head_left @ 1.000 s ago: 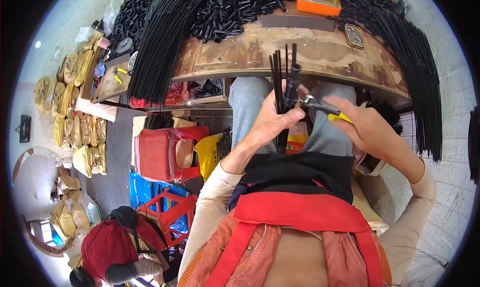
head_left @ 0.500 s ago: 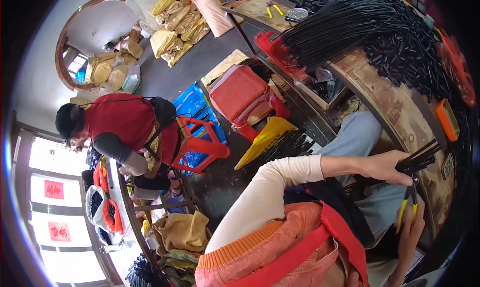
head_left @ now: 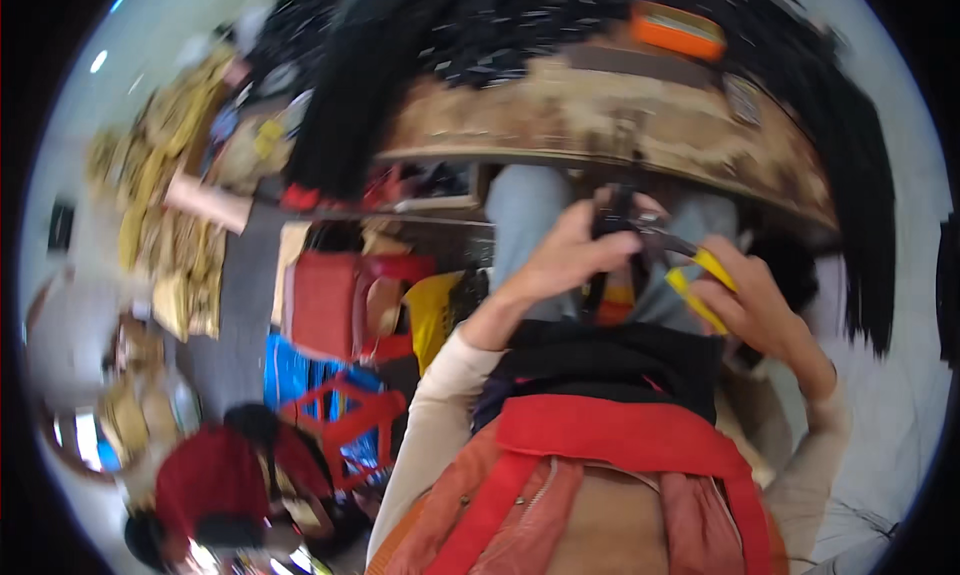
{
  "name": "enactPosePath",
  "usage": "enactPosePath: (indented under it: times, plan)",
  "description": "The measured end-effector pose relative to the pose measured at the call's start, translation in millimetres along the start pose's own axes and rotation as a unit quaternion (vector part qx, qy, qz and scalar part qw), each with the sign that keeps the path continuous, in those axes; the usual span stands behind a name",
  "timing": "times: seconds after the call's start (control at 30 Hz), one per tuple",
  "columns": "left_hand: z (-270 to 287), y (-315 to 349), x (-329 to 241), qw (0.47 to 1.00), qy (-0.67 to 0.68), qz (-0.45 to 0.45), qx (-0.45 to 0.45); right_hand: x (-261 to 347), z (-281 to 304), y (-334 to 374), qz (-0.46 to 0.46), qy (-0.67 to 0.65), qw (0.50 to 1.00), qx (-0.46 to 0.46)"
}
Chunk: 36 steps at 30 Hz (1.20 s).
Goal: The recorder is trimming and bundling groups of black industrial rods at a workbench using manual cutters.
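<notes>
My left hand (head_left: pixel 570 260) is closed around dark black pieces (head_left: pixel 618 213), held above my lap just short of the bench edge; blur hides their exact kind. In my right hand (head_left: pixel 760 305) is a pair of pliers with yellow handles (head_left: pixel 703 285). The handles stand apart in my fingers. The dark jaws point left and meet, or come very near, the black pieces by my left fingertips; whether they grip them I cannot tell.
Ahead runs a worn wooden bench (head_left: pixel 480 120) heaped with black pieces (head_left: pixel 480 30) and long black strands (head_left: pixel 350 95). An orange box (head_left: pixel 677 32) sits on it. To the left are a red padded chair (head_left: pixel 325 305), a red stool (head_left: pixel 350 425) and a person in dark red (head_left: pixel 215 480).
The whole view has swung round, so the bench now lies straight ahead. My hands appear nearer the middle. The pliers' handles look wider apart, still in my right hand.
</notes>
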<state>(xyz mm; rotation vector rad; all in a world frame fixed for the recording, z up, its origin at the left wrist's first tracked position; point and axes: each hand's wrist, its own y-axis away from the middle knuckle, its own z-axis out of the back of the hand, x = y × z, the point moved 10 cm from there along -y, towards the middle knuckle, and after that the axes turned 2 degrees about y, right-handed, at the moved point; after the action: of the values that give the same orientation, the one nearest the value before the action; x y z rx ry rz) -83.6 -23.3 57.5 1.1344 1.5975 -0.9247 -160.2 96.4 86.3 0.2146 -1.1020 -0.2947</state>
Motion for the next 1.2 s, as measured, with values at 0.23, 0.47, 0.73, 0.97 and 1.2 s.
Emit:
enactPosePath:
  times: [0.23,0.47,0.73,0.97,1.2]
  plan:
    - [-12,-9,21,0.993,0.078,-0.002,0.086,-18,2,2,0.015,0.074,0.997,-0.012]
    - [-6,-2,17,0.997,0.072,-0.019,0.017,-15,1,-2,-0.072,0.024,0.997,0.030]
    - [-10,-3,14,0.998,0.049,-0.026,0.020,-34,-15,-14,-0.014,-0.062,0.998,0.009]
    - [-18,-2,15,0.995,0.058,-0.026,0.080,-21,-31,4,-0.124,-0.220,0.947,0.199]
    - [-21,-4,18,0.994,0.071,-0.024,0.082,-42,-47,9,-0.161,-0.299,0.915,0.216]
